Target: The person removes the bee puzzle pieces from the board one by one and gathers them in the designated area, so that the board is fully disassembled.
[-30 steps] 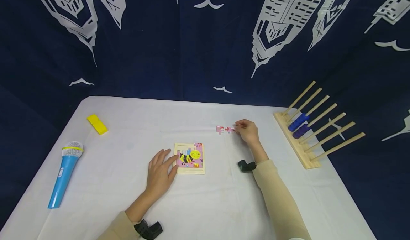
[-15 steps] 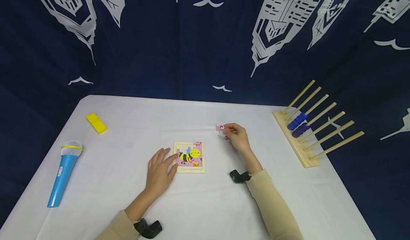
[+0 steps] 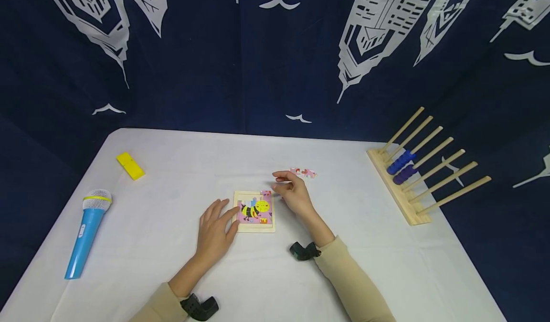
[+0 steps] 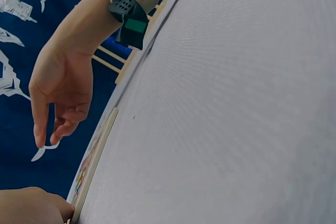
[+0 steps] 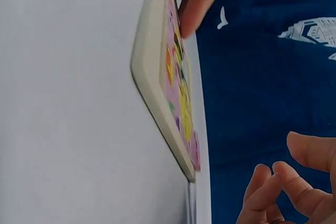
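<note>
Dark blue cloth [image 3: 193,73], printed with white buildings and bird-like shapes, hangs behind the surface [image 3: 163,250], which is covered in white. Your left grip [image 3: 215,233] rests at the near-left part of a pale wooden frame [image 3: 253,228], fingers spread and relaxed, the index finger and thumb touching its left side. Your right grip [image 3: 294,195] is released: it hovers just beyond the frame's upper right corner, thumb and fingers parted and loosely bent, holding nothing.

Directly under your left fingertips, the frame lies flat near the middle of the surface and contains a bee puzzle [image 3: 258,209] in yellow, black and pink. At its upper right corner a pink piece [image 3: 266,193] reaches over the border; the right wrist view shows it raised above the frame's edge. Just past your right grip lie loose pink puzzle pieces [image 3: 307,173], partly hidden by your fingers.

Each of your wrists, at the end of a beige sleeve [image 3: 354,279], carries a black device [image 3: 304,251]. Farther out on your right stands a wooden peg rack [image 3: 394,188] bearing blue beads [image 3: 399,163] and purple beads [image 3: 404,174]. Well apart on your left, note a blue microphone [image 3: 88,236] and, beyond it, a yellow block [image 3: 130,166].
</note>
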Motion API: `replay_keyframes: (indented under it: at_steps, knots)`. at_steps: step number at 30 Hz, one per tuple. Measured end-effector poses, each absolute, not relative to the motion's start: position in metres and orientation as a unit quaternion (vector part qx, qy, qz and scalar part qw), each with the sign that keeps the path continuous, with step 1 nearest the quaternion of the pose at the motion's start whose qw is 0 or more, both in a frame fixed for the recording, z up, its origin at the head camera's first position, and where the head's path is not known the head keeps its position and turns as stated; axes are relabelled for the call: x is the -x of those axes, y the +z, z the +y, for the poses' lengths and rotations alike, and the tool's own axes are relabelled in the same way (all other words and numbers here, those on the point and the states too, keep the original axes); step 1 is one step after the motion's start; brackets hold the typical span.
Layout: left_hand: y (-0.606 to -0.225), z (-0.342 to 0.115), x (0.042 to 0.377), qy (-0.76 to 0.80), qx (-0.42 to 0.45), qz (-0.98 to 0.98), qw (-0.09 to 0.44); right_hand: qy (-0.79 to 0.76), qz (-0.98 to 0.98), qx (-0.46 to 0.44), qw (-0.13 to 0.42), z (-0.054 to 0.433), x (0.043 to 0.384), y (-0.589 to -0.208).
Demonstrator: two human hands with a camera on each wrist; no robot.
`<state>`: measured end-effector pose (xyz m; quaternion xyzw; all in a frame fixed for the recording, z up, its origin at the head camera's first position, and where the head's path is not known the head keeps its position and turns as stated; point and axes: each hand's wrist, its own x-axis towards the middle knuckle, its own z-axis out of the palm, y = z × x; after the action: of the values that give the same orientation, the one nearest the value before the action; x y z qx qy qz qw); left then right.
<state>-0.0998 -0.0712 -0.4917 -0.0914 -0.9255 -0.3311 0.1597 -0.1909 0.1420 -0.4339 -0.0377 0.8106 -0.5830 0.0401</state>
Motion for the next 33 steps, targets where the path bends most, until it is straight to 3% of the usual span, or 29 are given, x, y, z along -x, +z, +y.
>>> replay_keyframes:
  at_steps: [33]
  knots:
    - [-0.492,-0.071,0.100,-0.333,0.100,-0.922,0.168,-0.545,0.836,0.051,0.039,0.133,0.184,-0.462]
